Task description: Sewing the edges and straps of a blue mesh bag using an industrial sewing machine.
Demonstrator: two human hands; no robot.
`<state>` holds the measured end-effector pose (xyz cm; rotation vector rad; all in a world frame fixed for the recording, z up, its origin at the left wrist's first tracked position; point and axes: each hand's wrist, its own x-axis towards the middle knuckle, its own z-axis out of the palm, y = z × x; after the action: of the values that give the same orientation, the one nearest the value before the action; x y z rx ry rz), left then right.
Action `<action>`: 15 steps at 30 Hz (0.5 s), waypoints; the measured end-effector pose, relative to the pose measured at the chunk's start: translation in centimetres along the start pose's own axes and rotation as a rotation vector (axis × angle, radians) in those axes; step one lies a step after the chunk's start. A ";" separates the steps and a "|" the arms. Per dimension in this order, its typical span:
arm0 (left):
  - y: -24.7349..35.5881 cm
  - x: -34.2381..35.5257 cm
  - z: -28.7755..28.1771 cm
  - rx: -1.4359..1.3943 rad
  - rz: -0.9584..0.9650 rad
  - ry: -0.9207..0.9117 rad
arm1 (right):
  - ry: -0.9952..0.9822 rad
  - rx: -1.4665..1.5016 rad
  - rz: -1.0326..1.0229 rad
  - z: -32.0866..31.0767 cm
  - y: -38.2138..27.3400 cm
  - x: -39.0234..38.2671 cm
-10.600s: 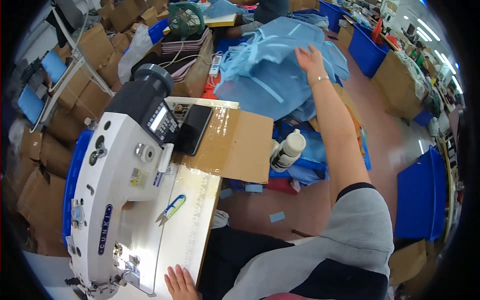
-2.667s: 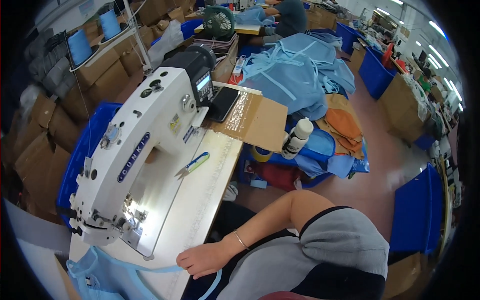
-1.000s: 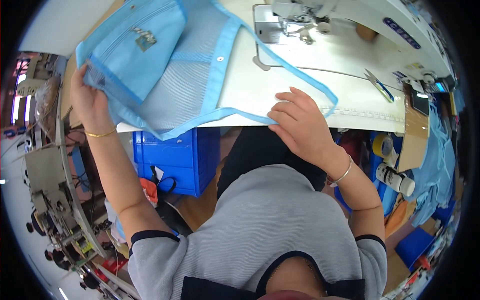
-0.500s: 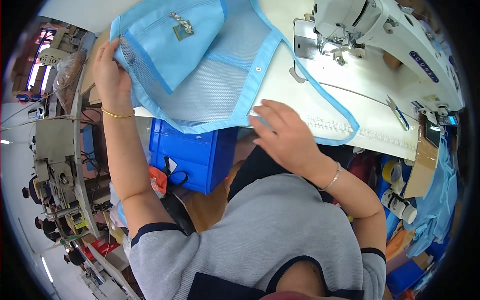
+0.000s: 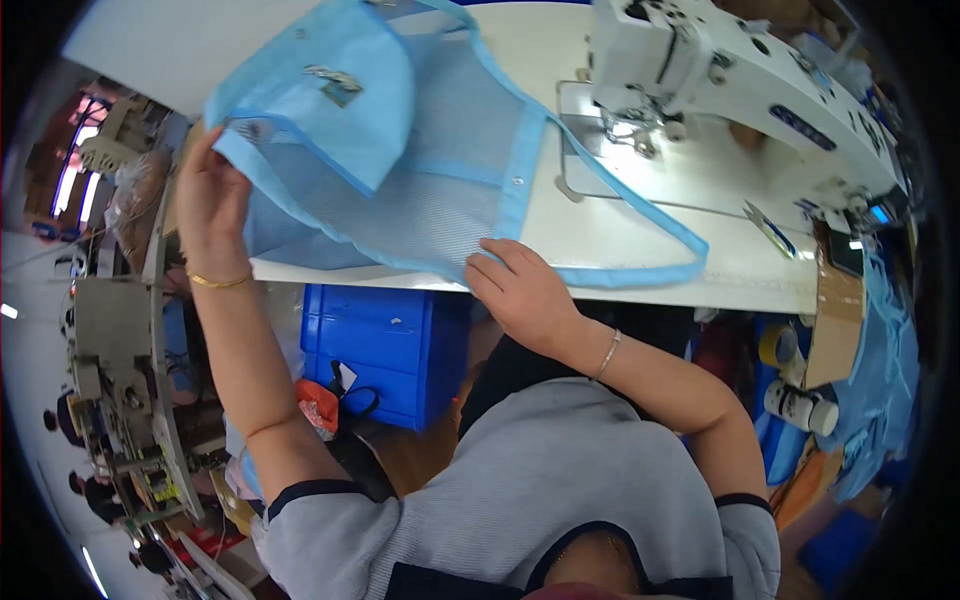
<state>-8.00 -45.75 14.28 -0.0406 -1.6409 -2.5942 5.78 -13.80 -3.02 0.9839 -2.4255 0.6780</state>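
Note:
A light blue mesh bag (image 5: 440, 125) with solid blue trim and a long strap loop is spread over the white sewing table. Its solid pocket (image 5: 360, 130) carries a small tag (image 5: 340, 93) on a cord. My left hand (image 5: 212, 200) pinches the bag's left edge, lifting that side a little. At the near edge, where the trim band meets the strap, the fingers of my right hand (image 5: 522, 295) are closed on the bag. The strap (image 5: 645, 215) runs rightward from there, lying on the table. Part of the bag's underside is hidden.
A white sewing machine (image 5: 690, 90) stands at the back right of the table (image 5: 740, 270). Scissors (image 5: 768, 230) lie to its near right. Below the front edge is a blue crate (image 5: 370, 345); light blue cloth (image 5: 880, 370) hangs at the right.
My right hand has come down and left from hovering above the bag to grip its near edge. My left hand, still pinching, has turned the left edge, and the pocket has tilted.

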 end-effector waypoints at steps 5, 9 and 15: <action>1.5 -0.6 0.5 -0.182 0.062 -0.090 | 0.101 0.208 0.110 -0.9 -0.1 0.0; 1.1 -1.1 2.6 -0.146 0.049 -0.072 | 0.077 0.313 0.233 -1.9 -0.4 -0.8; -0.9 -1.3 4.0 0.053 0.075 0.069 | -0.009 0.370 0.261 -3.4 -1.4 -2.0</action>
<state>-6.79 -41.67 15.16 -0.0088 -1.6510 -2.4677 8.85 -11.65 -1.03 0.8033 -2.5127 1.2501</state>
